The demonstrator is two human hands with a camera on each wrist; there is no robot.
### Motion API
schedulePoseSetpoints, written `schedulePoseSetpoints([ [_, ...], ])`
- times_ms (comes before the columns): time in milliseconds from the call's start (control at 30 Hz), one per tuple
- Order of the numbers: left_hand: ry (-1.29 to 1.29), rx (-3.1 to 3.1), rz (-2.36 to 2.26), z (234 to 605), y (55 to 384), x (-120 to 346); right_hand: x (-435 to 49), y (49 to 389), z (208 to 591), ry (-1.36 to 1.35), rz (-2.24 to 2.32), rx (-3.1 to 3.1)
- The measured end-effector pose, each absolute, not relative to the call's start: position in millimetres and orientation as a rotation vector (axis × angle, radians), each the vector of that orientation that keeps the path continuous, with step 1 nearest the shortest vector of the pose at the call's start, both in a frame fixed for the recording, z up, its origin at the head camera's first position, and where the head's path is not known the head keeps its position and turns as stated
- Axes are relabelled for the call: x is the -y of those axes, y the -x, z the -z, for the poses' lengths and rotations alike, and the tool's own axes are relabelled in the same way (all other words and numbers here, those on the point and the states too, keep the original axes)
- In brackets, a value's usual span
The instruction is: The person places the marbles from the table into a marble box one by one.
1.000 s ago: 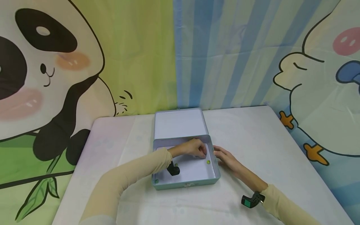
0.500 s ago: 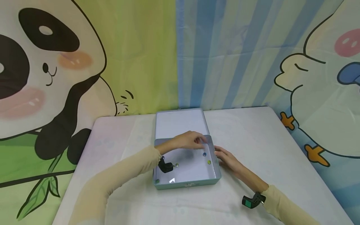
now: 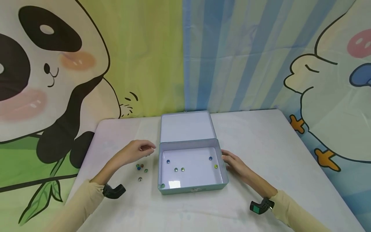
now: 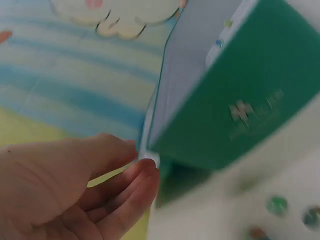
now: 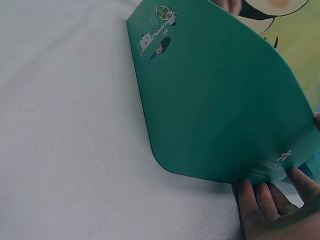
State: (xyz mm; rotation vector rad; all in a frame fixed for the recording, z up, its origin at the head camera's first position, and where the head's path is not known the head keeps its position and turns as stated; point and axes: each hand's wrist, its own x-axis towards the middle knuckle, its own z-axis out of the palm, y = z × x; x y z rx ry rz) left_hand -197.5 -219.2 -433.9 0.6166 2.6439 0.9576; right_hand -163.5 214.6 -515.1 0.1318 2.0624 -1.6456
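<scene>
A green metal box [image 3: 185, 190] stands with its lid [image 3: 186, 126] folded back. Inside it lie several glass marbles, among them a blue marble [image 3: 210, 158] and a yellow-green marble [image 3: 215, 166] near the right wall. My left hand [image 3: 136, 151] hovers just left of the box, fingers loosely bent. In the left wrist view nothing shows between its thumb and fingers. Several more marbles, such as a clear marble [image 3: 140, 179], rest on the table below that hand. My right hand [image 3: 236, 165] touches the box's right side with extended fingertips [image 5: 245, 189].
A white cloth covers the table [image 3: 261, 135]. Behind it hangs a curtain [image 3: 145, 58] printed with a panda on the left and a white bird on the right. The upright lid stands at the table's back edge.
My left hand has lifted out of the box and swung left, over the loose marbles. A blue marble shows where its fingers were. My right hand stays against the box.
</scene>
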Motion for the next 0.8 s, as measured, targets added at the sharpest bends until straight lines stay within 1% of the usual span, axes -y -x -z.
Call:
schedulePoseSetpoints([
  [133, -0.424, -2.672, -1.002, 462.0, 182.4, 258.2, -214.0, 163.3, 514.7, -0.129, 1.64, -2.06],
  [300, -0.306, -2.664, -1.082, 489.4, 170.9, 284.2, -214.4, 164.1, 514.6, -0.126, 1.642, -2.06],
  [500, -0.233, -2.667, -1.101, 506.2, 169.4, 291.6, -216.0, 165.3, 515.4, -0.121, 1.645, -2.061],
  [800, -0.211, -2.704, -1.039, 512.9, 168.0, 285.8, -215.1, 164.8, 515.6, -0.128, 1.648, -2.061],
])
